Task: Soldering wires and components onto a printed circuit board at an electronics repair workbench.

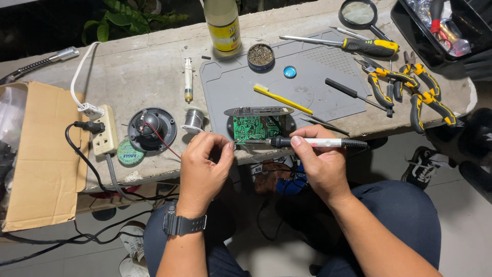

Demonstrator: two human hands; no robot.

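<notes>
Right hand [320, 161] closed around a pen-shaped soldering iron [318, 143], white barrel, black grip, tip laid toward the lower left edge of the green circuit board [254, 128]. Left hand [203, 164] pinched shut at that same edge; whether it holds solder wire, cannot tell. Board stands at the near edge of a grey rubbery mat [318, 92] on the rough concrete table [148, 72]. Soldering looks mid-way: board open, unassembled. Shiny solder spool [194, 119] just left; yellow toothbrush [281, 98] behind.

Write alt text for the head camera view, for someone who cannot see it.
A seated person's right hand holds a soldering iron to a green circuit board on a grey mat, while the left hand pinches solder wire. Pliers, a screwdriver and a yellow toothbrush lie nearby.
</notes>
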